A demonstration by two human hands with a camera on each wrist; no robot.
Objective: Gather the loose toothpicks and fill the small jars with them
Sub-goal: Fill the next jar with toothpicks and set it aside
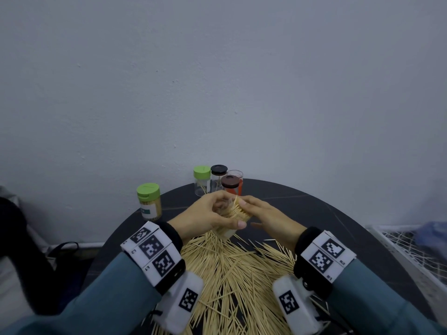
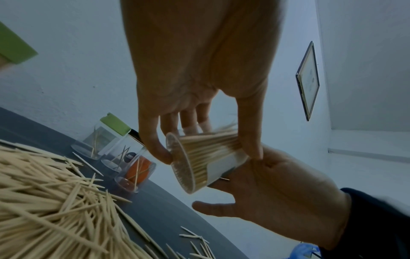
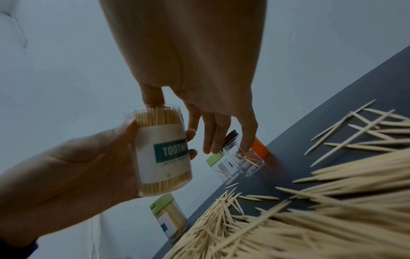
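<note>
Head view: left hand (image 1: 205,213) gripping light, slick packed jar (image 1: 231,220); right hand (image 1: 264,217) uncurled, fingertips (image 3: 153,100) tamping toothpicks (image 1: 238,209) at 12 o'clock; best held mid-barrel.

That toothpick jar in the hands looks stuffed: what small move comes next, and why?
Probably the right hand presses the protruding toothpicks down flush, since their tips splay past the mouth of the open jar that the left hand grips. No lid for it is clearly visible.

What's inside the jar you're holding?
The jar in the left hand is packed with toothpicks, tips poking out. Its label and fingers hide the middle.
</note>
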